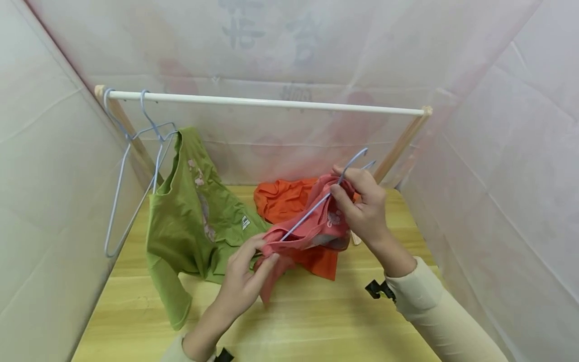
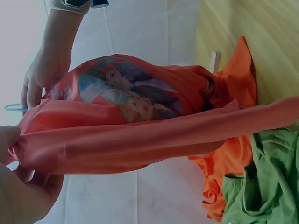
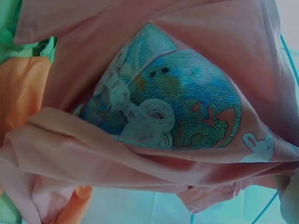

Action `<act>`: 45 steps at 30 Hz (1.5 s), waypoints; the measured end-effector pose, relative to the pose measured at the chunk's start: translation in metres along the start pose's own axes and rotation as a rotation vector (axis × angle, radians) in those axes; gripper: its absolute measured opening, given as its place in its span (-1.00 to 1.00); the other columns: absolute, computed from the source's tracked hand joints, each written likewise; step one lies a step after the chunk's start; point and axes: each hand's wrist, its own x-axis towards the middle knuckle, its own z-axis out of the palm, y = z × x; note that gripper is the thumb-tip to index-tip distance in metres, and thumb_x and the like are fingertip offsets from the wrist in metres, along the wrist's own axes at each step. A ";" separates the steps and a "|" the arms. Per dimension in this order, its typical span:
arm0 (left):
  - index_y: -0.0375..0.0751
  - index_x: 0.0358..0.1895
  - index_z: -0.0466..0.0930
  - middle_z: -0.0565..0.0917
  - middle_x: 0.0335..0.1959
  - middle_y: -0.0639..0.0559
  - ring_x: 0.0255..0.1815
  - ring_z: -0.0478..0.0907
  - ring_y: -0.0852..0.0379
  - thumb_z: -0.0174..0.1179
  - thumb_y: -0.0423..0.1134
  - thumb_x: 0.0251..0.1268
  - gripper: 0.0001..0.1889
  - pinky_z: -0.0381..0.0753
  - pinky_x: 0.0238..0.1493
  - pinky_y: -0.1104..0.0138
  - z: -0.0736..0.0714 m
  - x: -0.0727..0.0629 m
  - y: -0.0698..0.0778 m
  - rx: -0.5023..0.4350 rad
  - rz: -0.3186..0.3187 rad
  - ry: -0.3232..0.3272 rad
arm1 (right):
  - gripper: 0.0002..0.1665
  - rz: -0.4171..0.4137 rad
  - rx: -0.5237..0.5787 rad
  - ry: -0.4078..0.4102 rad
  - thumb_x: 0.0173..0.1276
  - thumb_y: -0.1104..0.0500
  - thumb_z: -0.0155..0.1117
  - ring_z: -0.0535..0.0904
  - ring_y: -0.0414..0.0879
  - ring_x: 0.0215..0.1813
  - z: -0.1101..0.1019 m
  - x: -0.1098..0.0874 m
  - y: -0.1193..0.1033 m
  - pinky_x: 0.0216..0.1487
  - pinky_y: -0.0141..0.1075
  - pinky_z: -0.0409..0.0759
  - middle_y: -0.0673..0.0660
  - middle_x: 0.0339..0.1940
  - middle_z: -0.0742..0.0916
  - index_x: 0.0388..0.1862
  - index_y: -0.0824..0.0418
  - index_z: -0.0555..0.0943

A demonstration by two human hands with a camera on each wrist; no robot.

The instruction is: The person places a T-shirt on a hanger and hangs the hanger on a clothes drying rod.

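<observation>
A pink-red long-sleeved shirt [image 1: 312,221] with a printed picture is held up over the table, a light blue clothes hanger [image 1: 302,219] partly inside its neckline. My right hand [image 1: 367,206] pinches the hanger just below its hook, along with the shirt's collar. At the other shoulder, my left hand [image 1: 242,281] pinches the shirt's edge between thumb and fingers, close to the lower end of the hanger arm. The left wrist view shows the shirt [image 2: 126,144] hanging with its sleeve down. The print [image 3: 173,102] fills the right wrist view.
A white rail [image 1: 271,103] on wooden posts spans the back. On its left hang a bare hanger [image 1: 118,183] and another bearing a green shirt [image 1: 185,226], which spreads onto the wooden table [image 1: 316,322]. Orange clothing [image 1: 282,198] lies behind the pink shirt. Pale sheets [image 1: 502,166] enclose the sides.
</observation>
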 end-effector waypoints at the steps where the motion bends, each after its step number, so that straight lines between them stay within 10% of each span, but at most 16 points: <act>1: -0.17 -0.20 0.49 0.64 0.11 -0.13 -0.07 0.62 0.10 0.29 -0.54 0.24 -0.77 0.58 -0.15 0.42 0.001 0.002 0.000 -0.010 -0.006 -0.008 | -0.60 0.002 -0.002 -0.013 0.36 0.12 0.39 0.50 0.03 -0.17 0.001 -0.002 0.002 -0.17 -0.37 0.38 0.33 -0.13 0.75 0.00 0.43 0.69; 28: -0.27 -0.05 0.42 0.59 -0.12 -0.10 -0.11 0.53 0.12 0.09 -0.46 0.46 -0.89 0.59 -0.17 0.34 0.016 0.042 -0.008 -0.161 -0.120 -0.104 | -0.68 -0.071 0.019 -0.351 0.19 0.22 0.51 0.54 -0.08 -0.09 0.039 -0.029 -0.014 -0.11 -0.29 0.48 0.03 -0.15 0.73 -0.03 0.15 0.78; 35: -0.17 0.39 0.18 0.65 0.08 -0.19 -0.07 0.65 0.02 -0.07 -0.45 0.55 -0.57 0.70 -0.18 0.22 0.009 0.045 -0.010 -0.183 -0.157 -0.168 | -0.61 -0.002 -0.055 -0.436 0.22 0.08 0.51 0.55 -0.14 -0.03 0.040 -0.035 -0.014 -0.09 -0.33 0.53 0.04 -0.03 0.66 0.05 0.08 0.75; 41: -0.08 0.56 -0.12 0.70 -0.16 -0.16 -0.54 0.49 0.13 -0.08 -0.52 0.51 -0.32 0.50 -0.43 0.37 0.005 0.044 -0.013 -0.143 -0.083 -0.274 | -0.66 0.050 -0.068 -0.480 0.25 0.12 0.48 0.47 -0.20 -0.15 0.040 -0.038 -0.012 -0.23 -0.35 0.46 0.00 -0.10 0.62 0.02 0.07 0.74; 45: -0.02 0.58 -0.21 0.68 0.04 -0.19 -0.31 0.63 0.11 0.01 -0.50 0.47 -0.21 0.60 -0.23 0.35 0.001 0.038 -0.015 -0.180 -0.136 -0.318 | -0.81 0.072 -0.052 -0.473 0.29 0.14 0.46 0.47 -0.19 -0.15 0.041 -0.038 -0.010 -0.20 -0.34 0.47 -0.02 -0.18 0.60 -0.13 0.11 0.73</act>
